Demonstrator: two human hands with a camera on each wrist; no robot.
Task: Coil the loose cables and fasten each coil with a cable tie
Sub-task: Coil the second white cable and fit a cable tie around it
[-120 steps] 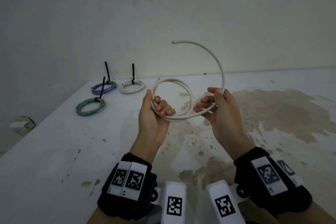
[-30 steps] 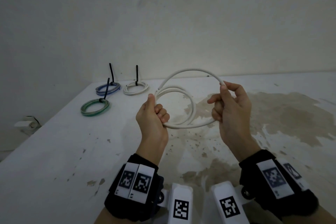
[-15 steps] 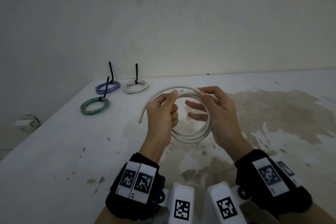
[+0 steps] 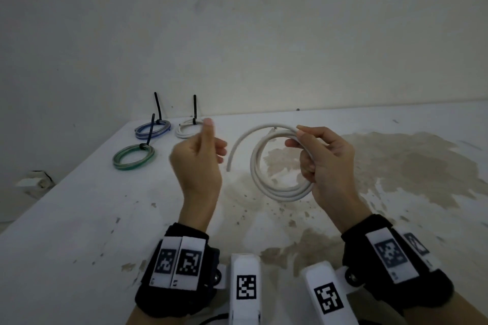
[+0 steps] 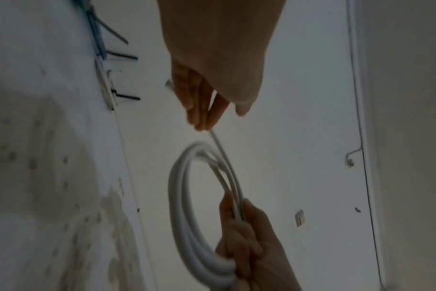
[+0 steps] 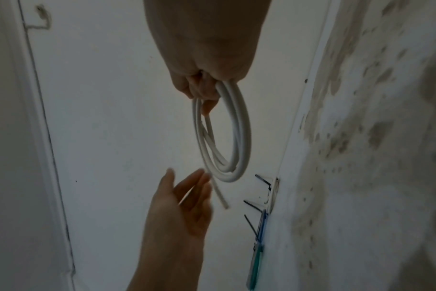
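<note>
Above the stained white surface (image 4: 79, 232), my right hand (image 4: 327, 163) has the white cable (image 4: 280, 192) wound into a coil of several loops, fingers curled round the bundle on its right side, thumb and forefinger pinching the top strands. One loose end (image 4: 231, 158) springs out of the coil on the left and curves down, free in the air. My left hand (image 4: 198, 161) is just beside that end and holds nothing; from the right wrist camera I see its fingers (image 6: 192, 185) straight and relaxed, close to the loose end, and whether they touch it I cannot tell because of motion blur. The coil hangs upright, clear of the surface.

Over at the far left corner, three finished coils lie flat: a green coil (image 4: 134, 157) nearest me, a blue coil (image 4: 152, 129) behind it, and a small white coil (image 4: 188, 128) to the right of the blue one, partly behind my left thumb. Each carries a black tie (image 4: 158, 107) whose tail sticks upward.
</note>
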